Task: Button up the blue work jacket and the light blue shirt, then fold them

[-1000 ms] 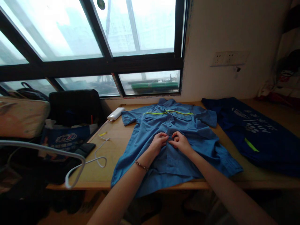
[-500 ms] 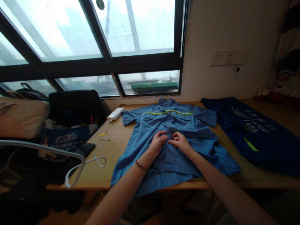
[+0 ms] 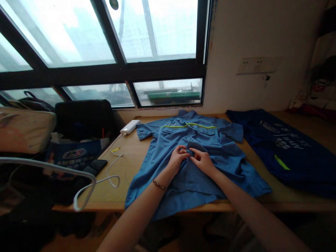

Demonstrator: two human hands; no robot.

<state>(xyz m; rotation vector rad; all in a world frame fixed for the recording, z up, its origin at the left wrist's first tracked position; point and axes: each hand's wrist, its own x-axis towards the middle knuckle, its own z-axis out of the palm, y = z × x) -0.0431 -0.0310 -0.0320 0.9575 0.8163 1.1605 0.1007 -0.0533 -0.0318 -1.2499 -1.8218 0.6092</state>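
Note:
A blue short-sleeved shirt (image 3: 160, 171) lies front up on the wooden table, its collar toward the window and its hem over the near edge. Yellow-green piping crosses the chest above the pockets. At the middle of the front placket, my left hand (image 3: 180, 156) pinches the cloth. My right hand (image 3: 202, 159) grips the other edge of the placket right beside it, fingertips nearly touching the left ones. A fold of cloth stands up just above the right fingers. Any button between the fingertips is too small to make out.
A dark blue printed cloth (image 3: 288, 150) lies on the table (image 3: 118, 196) at the right. At the left are a white power bank (image 3: 130, 126) and its white cable (image 3: 109, 171). A black chair (image 3: 85, 119) and bags stand beyond the table's left edge.
The right fingers have shifted slightly up and lifted a fold of the placket. My left hand stays almost in place, still pinching the cloth.

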